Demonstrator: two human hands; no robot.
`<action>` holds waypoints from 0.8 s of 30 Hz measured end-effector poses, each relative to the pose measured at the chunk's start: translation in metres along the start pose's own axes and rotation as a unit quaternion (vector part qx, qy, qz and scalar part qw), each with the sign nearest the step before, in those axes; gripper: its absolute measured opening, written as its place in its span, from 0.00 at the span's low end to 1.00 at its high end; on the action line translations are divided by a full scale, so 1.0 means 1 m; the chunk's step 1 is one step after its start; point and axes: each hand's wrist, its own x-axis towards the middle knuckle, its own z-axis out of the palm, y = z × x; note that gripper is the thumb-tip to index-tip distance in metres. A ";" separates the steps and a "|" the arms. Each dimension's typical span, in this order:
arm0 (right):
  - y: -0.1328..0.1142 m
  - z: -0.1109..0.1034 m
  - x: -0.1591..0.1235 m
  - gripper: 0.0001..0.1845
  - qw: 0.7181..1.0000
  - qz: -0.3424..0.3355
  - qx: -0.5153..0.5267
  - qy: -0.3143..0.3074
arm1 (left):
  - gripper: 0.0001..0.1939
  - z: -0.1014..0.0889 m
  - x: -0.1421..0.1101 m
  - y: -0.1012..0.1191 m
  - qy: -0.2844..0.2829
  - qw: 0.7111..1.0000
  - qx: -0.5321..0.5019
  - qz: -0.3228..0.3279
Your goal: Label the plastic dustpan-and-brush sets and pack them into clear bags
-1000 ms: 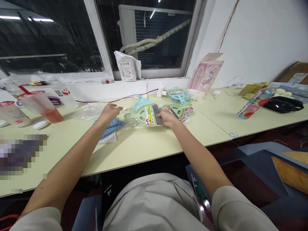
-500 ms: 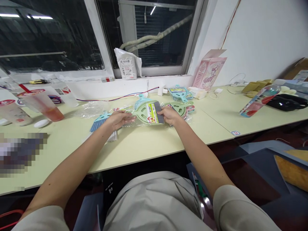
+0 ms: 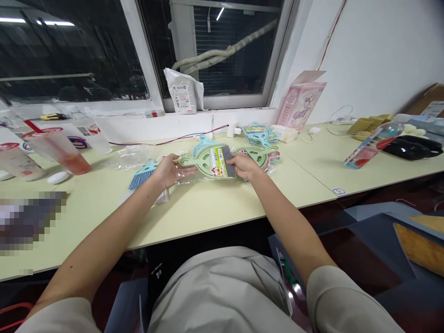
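A green dustpan and brush set point(image 3: 207, 162) in a clear plastic bag is raised over the table, its handle to the left. My right hand point(image 3: 244, 166) pinches its grey bristle end. The handle lies over my left hand point(image 3: 172, 171), whose fingers are stretched out beneath the bag. To the left, partly behind my left forearm, is a blue brush point(image 3: 143, 175). A light blue dustpan point(image 3: 204, 144) shows behind the held set. Beyond my right hand lie more green and pink sets point(image 3: 261, 157), partly hidden. A blue bagged set point(image 3: 261, 134) rests farther back.
Drink cups point(image 3: 58, 150) and a white oval object point(image 3: 58, 177) stand at left. Crumpled clear plastic point(image 3: 130, 156) lies behind the blue brush. A pink box point(image 3: 302, 99) leans by the wall. A tilted bottle point(image 3: 373, 144) stands at right on the pale table point(image 3: 208, 208).
My left fingers have loosened and spread, so the green handle now shows over them. My right hand keeps its grip. The set has barely moved.
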 end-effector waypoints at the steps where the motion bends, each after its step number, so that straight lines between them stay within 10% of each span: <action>1: -0.001 0.000 -0.001 0.17 1.000 0.009 0.004 0.002 | 0.05 0.000 -0.001 0.001 0.003 1.000 -0.007 -0.002; 24: -0.004 0.001 -0.005 0.17 1.000 0.002 0.012 0.008 | 0.08 -0.006 0.001 -0.002 0.045 0.986 0.128 0.094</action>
